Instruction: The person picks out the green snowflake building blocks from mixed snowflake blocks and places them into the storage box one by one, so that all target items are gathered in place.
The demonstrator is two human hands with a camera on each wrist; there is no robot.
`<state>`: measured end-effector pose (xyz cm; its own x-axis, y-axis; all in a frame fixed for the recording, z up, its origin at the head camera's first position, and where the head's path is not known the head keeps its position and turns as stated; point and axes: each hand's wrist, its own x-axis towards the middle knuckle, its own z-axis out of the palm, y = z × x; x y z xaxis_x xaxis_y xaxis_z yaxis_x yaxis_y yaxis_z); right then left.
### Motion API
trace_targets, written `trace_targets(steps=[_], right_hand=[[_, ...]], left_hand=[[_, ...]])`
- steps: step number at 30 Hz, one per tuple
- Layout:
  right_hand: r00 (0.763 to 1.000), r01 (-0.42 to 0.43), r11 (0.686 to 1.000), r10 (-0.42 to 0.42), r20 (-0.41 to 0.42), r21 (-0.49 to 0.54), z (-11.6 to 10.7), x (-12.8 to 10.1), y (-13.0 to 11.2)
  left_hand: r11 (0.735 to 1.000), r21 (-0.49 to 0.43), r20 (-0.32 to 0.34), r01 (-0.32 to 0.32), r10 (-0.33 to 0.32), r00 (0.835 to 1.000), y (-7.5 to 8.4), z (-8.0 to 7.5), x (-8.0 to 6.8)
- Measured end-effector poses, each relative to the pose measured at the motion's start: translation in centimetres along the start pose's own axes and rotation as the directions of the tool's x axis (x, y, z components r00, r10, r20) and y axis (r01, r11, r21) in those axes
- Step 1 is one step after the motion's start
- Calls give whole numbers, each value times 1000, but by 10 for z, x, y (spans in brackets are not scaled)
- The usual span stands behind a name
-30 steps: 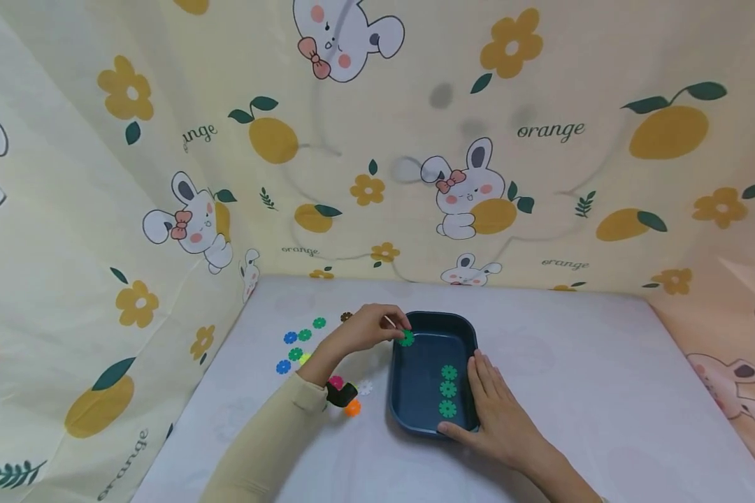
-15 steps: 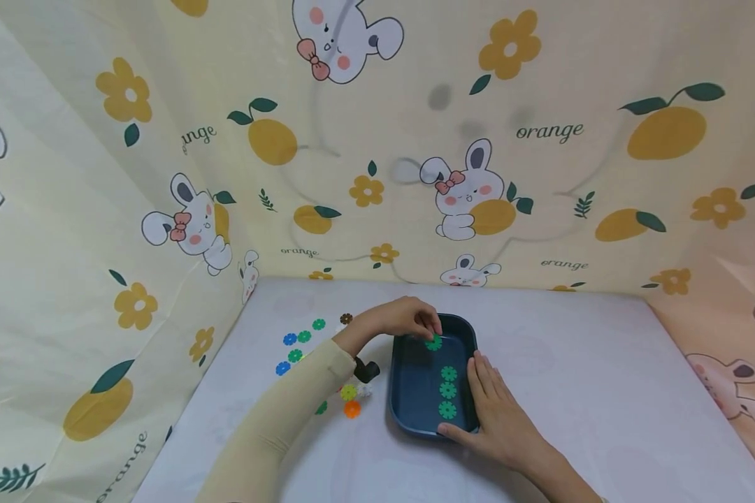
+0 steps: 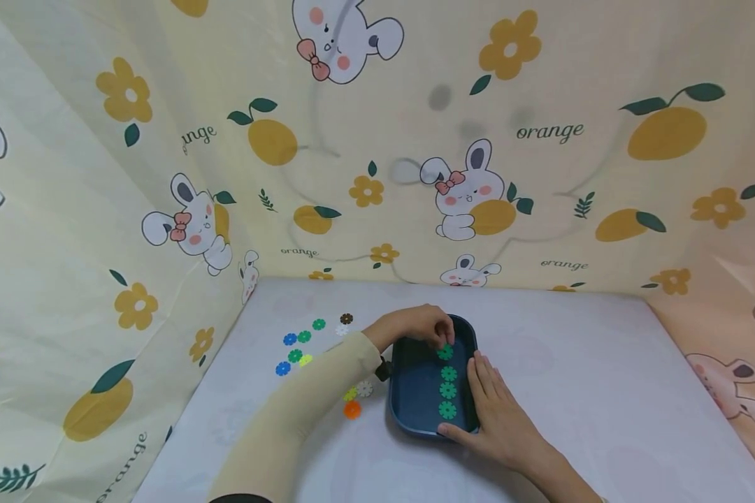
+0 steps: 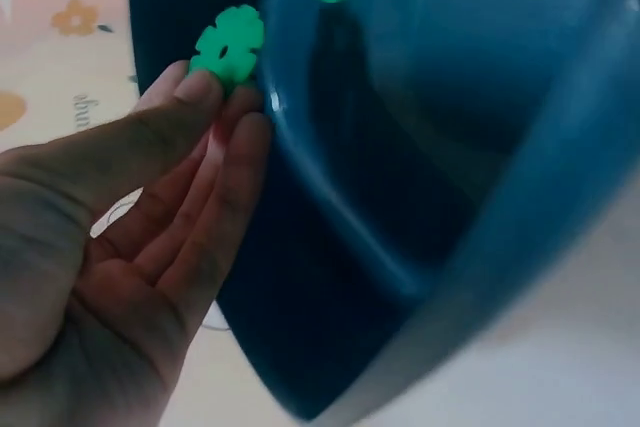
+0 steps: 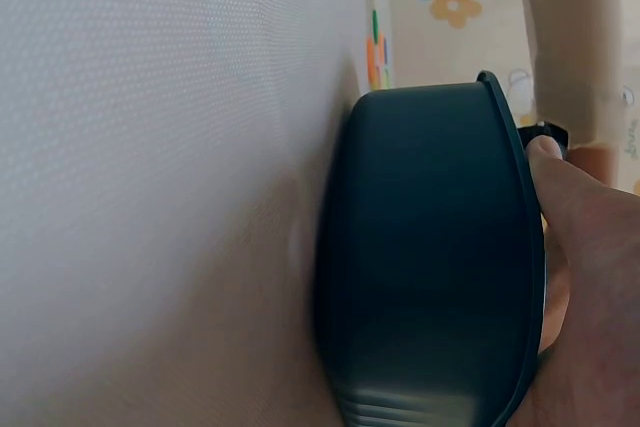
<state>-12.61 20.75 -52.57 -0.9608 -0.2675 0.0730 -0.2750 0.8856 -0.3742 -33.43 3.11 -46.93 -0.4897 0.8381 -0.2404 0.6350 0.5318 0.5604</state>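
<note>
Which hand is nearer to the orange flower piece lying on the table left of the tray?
Left. The left hand is over the tray's far end; its forearm passes beside the orange flower piece. The right hand rests on the tray's opposite rim.

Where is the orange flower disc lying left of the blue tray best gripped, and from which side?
Probably by its rim, from above: the orange flower disc lies flat on the table, so only its notched edges give fingertips purchase. Come from its near or left side, since the blue tray stands close on its right and the left sleeve passes just over it.
</note>
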Motion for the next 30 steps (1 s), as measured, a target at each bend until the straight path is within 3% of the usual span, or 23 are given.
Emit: trace_targets(steps=[4, 19, 30], right_hand=[[1000, 8, 1000, -8, -12, 2, 1, -1, 0], [1000, 20, 1000, -20, -13, -9, 1, -1, 1], [1000, 15, 1000, -15, -15, -4, -1, -2, 0]], left_hand=[[999, 48, 5, 22, -23, 1000, 4, 4, 5], [994, 64, 8, 93, -94, 996, 7, 21, 18], [990, 87, -5, 108, -108, 994, 10, 20, 18]])
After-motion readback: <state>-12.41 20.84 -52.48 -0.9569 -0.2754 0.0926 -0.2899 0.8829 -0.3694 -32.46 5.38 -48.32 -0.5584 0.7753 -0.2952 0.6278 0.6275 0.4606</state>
